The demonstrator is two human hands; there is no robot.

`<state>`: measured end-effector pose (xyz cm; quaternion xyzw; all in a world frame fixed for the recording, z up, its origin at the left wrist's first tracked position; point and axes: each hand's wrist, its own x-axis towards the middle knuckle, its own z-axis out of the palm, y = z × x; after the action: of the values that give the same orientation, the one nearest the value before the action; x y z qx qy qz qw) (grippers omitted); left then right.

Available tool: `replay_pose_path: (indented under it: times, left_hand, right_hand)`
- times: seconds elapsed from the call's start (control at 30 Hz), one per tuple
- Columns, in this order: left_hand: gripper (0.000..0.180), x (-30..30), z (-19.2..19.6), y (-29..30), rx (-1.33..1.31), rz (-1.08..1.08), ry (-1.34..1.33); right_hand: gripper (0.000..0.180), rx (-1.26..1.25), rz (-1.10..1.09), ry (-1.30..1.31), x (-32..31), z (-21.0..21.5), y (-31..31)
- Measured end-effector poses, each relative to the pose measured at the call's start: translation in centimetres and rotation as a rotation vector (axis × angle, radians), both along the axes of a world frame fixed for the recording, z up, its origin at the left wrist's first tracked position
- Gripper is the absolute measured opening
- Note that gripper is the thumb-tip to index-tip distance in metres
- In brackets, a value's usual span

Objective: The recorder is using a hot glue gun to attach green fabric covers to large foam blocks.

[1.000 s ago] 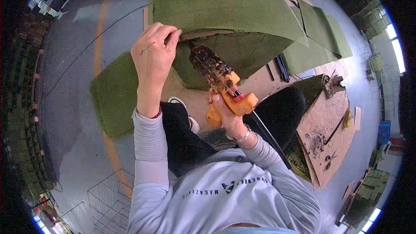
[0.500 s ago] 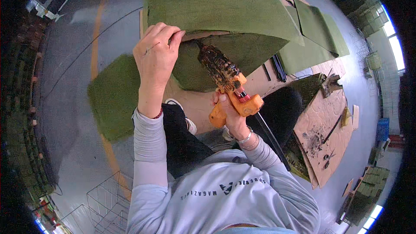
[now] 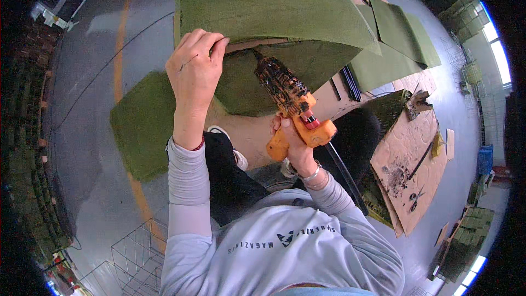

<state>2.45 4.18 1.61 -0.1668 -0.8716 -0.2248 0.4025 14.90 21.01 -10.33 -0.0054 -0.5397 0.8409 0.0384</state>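
Observation:
My left hand (image 3: 194,74) pinches the lifted edge of a large green turf sheet (image 3: 263,3), holding it up off the brown board (image 3: 255,45) beneath it. In my right hand (image 3: 290,140) is an orange glue gun (image 3: 290,104), its glue-crusted nozzle pointing up into the gap under the raised turf edge. A black cord (image 3: 342,172) runs from the gun down to the right. Another piece of green turf (image 3: 249,85) lies under the nozzle.
A green turf piece (image 3: 142,123) lies on the grey floor at the left. More turf sheets (image 3: 394,44) lie at the upper right. A stained cardboard sheet (image 3: 411,170) with scissors (image 3: 415,199) lies to the right. A wire basket (image 3: 131,257) stands at the lower left.
The glue gun has stayed under the lifted turf edge, shifting only slightly. My left hand keeps the same grip on the turf.

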Motion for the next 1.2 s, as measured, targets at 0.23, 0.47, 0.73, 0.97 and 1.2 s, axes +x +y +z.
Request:
replay_pose_path:
  times: [0.23, 0.47, 0.73, 0.97, 1.2]
  left_hand:
    - [0.01, 0.0, 0.1, 0.6, -0.002, -0.018, -0.04]
    - [0.011, -0.3, 0.2, 1.6, -0.026, -0.006, -0.018]
    - [0.011, -0.6, -0.1, 2.0, 0.02, 0.009, -0.036]
    - [0.013, -0.4, -0.1, 2.3, 0.043, 0.031, -0.062]
    - [0.009, -0.3, 0.2, 3.0, 0.082, 0.027, -0.011]
  right_hand:
    - [0.02, -0.117, -0.063, -0.007, -0.1, 0.8, -0.2]
    - [0.02, -0.061, -0.111, -0.014, 0.0, 1.1, 0.3]
    - [0.018, -0.085, -0.101, 0.007, -0.1, 0.9, 1.0]
    - [0.018, -0.077, -0.113, -0.017, -0.1, 0.3, 1.3]
    - [0.022, -0.056, -0.173, -0.008, -0.2, 0.7, 1.7]
